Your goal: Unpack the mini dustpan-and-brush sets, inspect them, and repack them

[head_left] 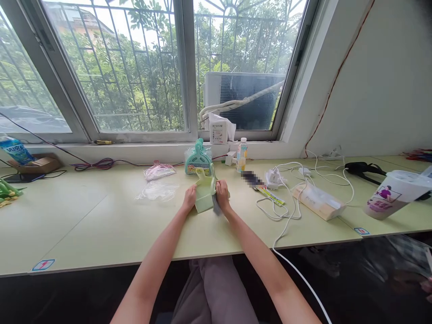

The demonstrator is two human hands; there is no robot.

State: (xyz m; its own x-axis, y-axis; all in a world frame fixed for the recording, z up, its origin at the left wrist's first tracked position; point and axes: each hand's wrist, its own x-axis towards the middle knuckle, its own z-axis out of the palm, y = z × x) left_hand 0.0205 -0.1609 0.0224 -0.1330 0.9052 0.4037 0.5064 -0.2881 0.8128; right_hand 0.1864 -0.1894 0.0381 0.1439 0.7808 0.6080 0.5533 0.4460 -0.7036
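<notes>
My left hand is closed on the left edge of a small pale green dustpan, which is held tilted over the table. My right hand grips a matching green hand brush, its grey bristles pointing down beside the dustpan's right side. Behind them, against the wall, stands a teal dustpan set in clear wrapping. To the left lie a pink-handled dustpan set in plastic and a crumpled clear bag.
White cables trail over the table's right side and front edge. Nearby are a drink bottle, a tissue pack and a large plastic cup. A cardboard box sits at far left. The window sill holds another tissue pack.
</notes>
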